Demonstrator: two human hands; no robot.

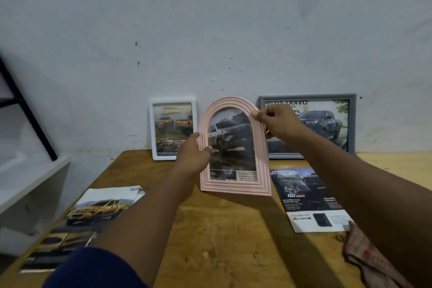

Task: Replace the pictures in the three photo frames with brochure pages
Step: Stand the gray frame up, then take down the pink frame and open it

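Left hand (195, 154) grips the left edge of the pink arched frame (233, 188), thumb curled over the front. The right hand (278, 124) pinches the upper right curve of the arch between thumb and fingertips. Between them the frame is held upright and a little tilted, in front of the wall (210, 30) and over the far part of the wooden table (222, 229). From where I stand it looks lifted off the wood, though I can't be sure about its bottom edge.

A truck page already shows behind its glass. The white frame (151, 133) on the left and the grey frame (351, 124) on the right both lean against the wall, each showing a truck page too. So I'd say this is the last frame, filled and about to be put down.

The gap between the other two frames looks like the place for it. It would need lowering onto the table and leaning back against the wall without knocking either neighbour. Spare brochure sheets (98, 210) lie at the near left, another page (306, 194) at the right, with a cloth (369, 255) beside it.
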